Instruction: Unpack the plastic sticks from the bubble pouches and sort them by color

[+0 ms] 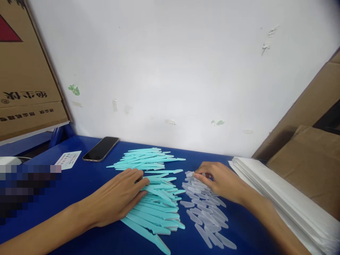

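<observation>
My left hand (122, 196) lies over the near pile of turquoise eyebrow razors (156, 212), its fingers and thumb closed around razor handles. How many it grips is hidden under the fingers. To the right, my right hand (221, 179) pinches a translucent plastic blade cap at the far end of a spread of such caps (207, 212). Its thumb and forefinger are together at the tip. A second, smaller stack of turquoise razors (143, 158) lies just beyond my left hand, their ends pointing left and right.
A phone (101, 148) and a printed card (68, 159) lie at the back left of the blue table (106, 237). White folded sheets (281, 194) line the right side. Cardboard boxes (29, 71) stand left, with more cardboard (308, 166) at right. A white wall (170, 71) rises behind.
</observation>
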`<state>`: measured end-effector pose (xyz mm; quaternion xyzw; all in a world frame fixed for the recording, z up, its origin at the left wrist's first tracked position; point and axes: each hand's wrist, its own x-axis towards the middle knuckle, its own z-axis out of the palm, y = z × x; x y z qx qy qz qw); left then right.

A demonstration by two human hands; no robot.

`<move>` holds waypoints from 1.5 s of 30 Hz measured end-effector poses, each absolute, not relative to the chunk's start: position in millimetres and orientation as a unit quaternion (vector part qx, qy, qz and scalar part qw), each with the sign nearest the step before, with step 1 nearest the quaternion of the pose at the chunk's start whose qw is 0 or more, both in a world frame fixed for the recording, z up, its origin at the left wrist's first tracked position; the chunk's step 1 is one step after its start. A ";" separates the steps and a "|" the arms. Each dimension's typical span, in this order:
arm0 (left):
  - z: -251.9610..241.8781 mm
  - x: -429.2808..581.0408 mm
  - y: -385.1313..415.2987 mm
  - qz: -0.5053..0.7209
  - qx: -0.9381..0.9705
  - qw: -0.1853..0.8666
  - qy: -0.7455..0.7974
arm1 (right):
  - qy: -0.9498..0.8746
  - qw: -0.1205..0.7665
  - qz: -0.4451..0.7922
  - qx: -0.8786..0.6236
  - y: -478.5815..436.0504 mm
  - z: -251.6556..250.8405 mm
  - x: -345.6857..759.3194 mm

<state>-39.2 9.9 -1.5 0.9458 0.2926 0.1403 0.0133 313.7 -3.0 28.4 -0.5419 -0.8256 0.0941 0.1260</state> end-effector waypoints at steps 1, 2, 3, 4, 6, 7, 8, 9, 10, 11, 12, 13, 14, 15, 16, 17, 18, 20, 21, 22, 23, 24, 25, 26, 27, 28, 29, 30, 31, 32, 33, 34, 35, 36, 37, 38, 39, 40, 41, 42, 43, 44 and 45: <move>-1.7 -39.2 10.0 0.143 0.946 0.008 0.290 | -0.826 0.139 0.089 -0.540 -3.6 27.6 312.2; -1.8 -39.2 10.2 0.145 0.947 0.003 0.287 | -0.824 0.153 0.082 -0.540 -4.1 26.1 310.7; -1.9 -39.2 10.4 0.144 0.948 -0.002 0.283 | -0.821 0.164 0.072 -0.542 -4.5 24.1 309.1; -2.0 -39.3 10.6 0.142 0.949 -0.006 0.281 | -0.818 0.171 0.060 -0.546 -4.8 21.6 307.5; -2.2 -39.5 10.8 0.138 0.950 -0.014 0.279 | -0.818 0.176 0.028 -0.547 -4.9 16.0 304.5; -2.2 -39.5 10.9 0.135 0.950 -0.017 0.280 | -0.822 0.175 0.010 -0.542 -4.7 13.3 303.2; -2.2 -39.4 10.8 0.134 0.950 -0.019 0.282 | -0.826 0.176 -0.007 -0.536 -4.3 10.9 301.9; -2.2 -39.1 10.7 0.133 0.950 -0.021 0.282 | -0.830 0.180 -0.021 -0.527 -3.8 9.1 300.7; -2.1 -38.9 10.6 0.134 0.949 -0.022 0.283 | -0.834 0.184 -0.034 -0.520 -3.3 7.7 299.5; -2.0 -38.5 10.4 0.134 0.949 -0.024 0.284 | -0.836 0.187 -0.045 -0.514 -2.9 6.9 298.3; -1.9 -38.2 10.3 0.135 0.949 -0.025 0.285 | -0.838 0.189 -0.053 -0.510 -2.6 6.6 297.1; -1.7 -37.9 10.1 0.135 0.948 -0.028 0.287 | -0.838 0.191 -0.061 -0.507 -2.6 6.6 295.9; -1.5 -37.7 10.0 0.135 0.948 -0.030 0.288 | -0.839 0.191 -0.066 -0.506 -2.8 6.9 294.6; -1.3 -37.6 9.9 0.133 0.948 -0.032 0.287 | -0.838 0.191 -0.070 -0.506 -3.1 7.3 293.4; -1.0 -37.5 9.8 0.132 0.948 -0.035 0.286 | -0.838 0.192 -0.073 -0.506 -3.5 7.8 292.2; -0.6 -37.5 9.8 0.132 0.949 -0.037 0.284 | -0.838 0.192 -0.074 -0.505 -3.9 8.2 291.0; -0.3 -37.6 9.8 0.133 0.949 -0.039 0.283 | -0.839 0.193 -0.074 -0.503 -4.3 8.6 290.0; 0.3 -37.8 9.9 0.135 0.949 -0.042 0.280 | -0.842 0.193 -0.074 -0.499 -4.9 9.1 288.3; 0.6 -37.9 9.9 0.135 0.949 -0.044 0.281 | -0.843 0.193 -0.074 -0.496 -5.1 9.3 287.6; 0.7 -38.0 10.0 0.134 0.949 -0.046 0.282 | -0.844 0.193 -0.075 -0.494 -5.4 9.5 287.1; 0.7 -38.1 10.1 0.130 0.950 -0.047 0.280 | -0.845 0.192 -0.075 -0.493 -5.7 9.8 286.7; 0.7 -38.1 10.1 0.127 0.950 -0.047 0.280 | -0.846 0.191 -0.076 -0.492 -6.0 10.2 286.3; 0.6 -38.1 10.1 0.125 0.951 -0.047 0.280 | -0.847 0.190 -0.075 -0.491 -6.4 10.6 285.8; 0.5 -38.0 10.0 0.124 0.951 -0.047 0.281 | -0.847 0.191 -0.075 -0.490 -6.8 11.0 285.2; 0.4 -37.8 9.9 0.124 0.951 -0.047 0.281 | -0.848 0.191 -0.074 -0.489 -7.2 11.4 284.6; 0.3 -37.6 9.8 0.125 0.950 -0.049 0.282 | -0.848 0.191 -0.073 -0.488 -7.7 11.7 283.9; 0.2 -37.4 9.7 0.126 0.949 -0.051 0.284 | -0.848 0.192 -0.072 -0.488 -8.0 11.8 283.1; 0.2 -37.2 9.7 0.127 0.948 -0.053 0.286 | -0.848 0.192 -0.072 -0.489 -8.4 11.9 282.3; 0.3 -37.1 9.7 0.126 0.948 -0.055 0.286 | -0.848 0.191 -0.072 -0.489 -8.7 11.9 281.7; 0.4 -37.0 9.8 0.125 0.949 -0.056 0.284 | -0.848 0.191 -0.072 -0.489 -8.9 11.9 281.1; 0.4 -36.9 9.9 0.122 0.950 -0.056 0.282 | -0.849 0.190 -0.073 -0.488 -9.1 11.9 280.7; 0.5 -36.9 10.0 0.121 0.951 -0.055 0.279 | -0.849 0.190 -0.072 -0.488 -9.2 12.1 280.3; 0.4 -36.9 10.0 0.121 0.952 -0.054 0.277 | -0.850 0.188 -0.071 -0.487 -9.3 12.3 280.0; 0.4 -36.9 9.9 0.124 0.951 -0.054 0.277 | -0.851 0.186 -0.067 -0.486 -9.3 12.5 279.8; 0.2 -37.0 9.7 0.128 0.951 -0.053 0.278 | -0.852 0.184 -0.063 -0.486 -9.3 12.8 279.6; 0.0 -37.2 9.4 0.132 0.950 -0.052 0.278 | -0.853 0.181 -0.059 -0.485 -9.3 13.0 279.3; -0.2 -37.4 9.0 0.133 0.950 -0.051 0.278 | -0.855 0.179 -0.056 -0.483 -9.3 13.1 279.0; -0.4 -37.7 8.7 0.132 0.950 -0.049 0.278 | -0.857 0.178 -0.055 -0.481 -9.3 13.0 278.7; -0.6 -38.0 8.4 0.129 0.951 -0.048 0.278 | -0.859 0.179 -0.056 -0.477 -9.2 12.8 278.3; -0.7 -38.4 8.2 0.125 0.951 -0.048 0.278 | -0.860 0.181 -0.059 -0.473 -9.1 12.4 277.9; -0.8 -38.7 8.1 0.123 0.951 -0.048 0.278 | -0.861 0.184 -0.064 -0.469 -9.0 12.0 277.6; -0.8 -38.9 8.0 0.123 0.951 -0.050 0.278 | -0.862 0.187 -0.070 -0.465 -8.8 11.5 277.3; -0.8 -39.1 7.9 0.123 0.951 -0.052 0.278 | -0.862 0.190 -0.077 -0.463 -8.6 11.1 277.0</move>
